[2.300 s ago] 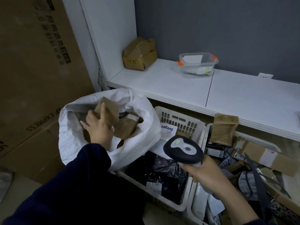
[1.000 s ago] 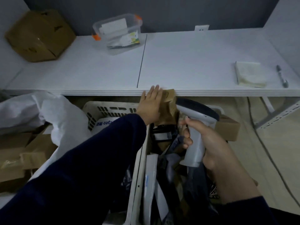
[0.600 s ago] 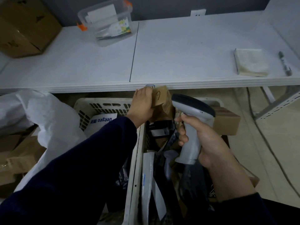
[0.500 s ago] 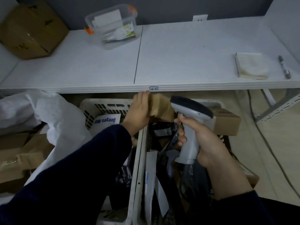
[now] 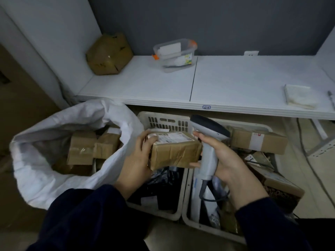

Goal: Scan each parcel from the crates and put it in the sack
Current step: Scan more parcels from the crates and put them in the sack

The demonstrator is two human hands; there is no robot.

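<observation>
At the far left a white sack (image 5: 41, 180) stands open, and several brown boxes (image 5: 81, 147) lie inside it. Just right of the sack's mouth, the left hand (image 5: 136, 160) grips one end of a brown parcel (image 5: 174, 153), with the fingers (image 5: 145, 140) curled round its edge. The parcel is held above the left crate (image 5: 166, 121), its white label (image 5: 168, 137) facing up. At the parcel's other end the right hand (image 5: 224, 160) is clenched round the handle of a grey scanner (image 5: 211, 127); the scanner's dark head is above the parcel's right corner. Below this hand is the right crate (image 5: 192, 222), where a taped box (image 5: 257, 140) lies among other packets. Behind, the white worktop (image 5: 235, 84) carries a cardboard box (image 5: 108, 55), a clear container (image 5: 175, 55) and a folded cloth (image 5: 299, 96).
</observation>
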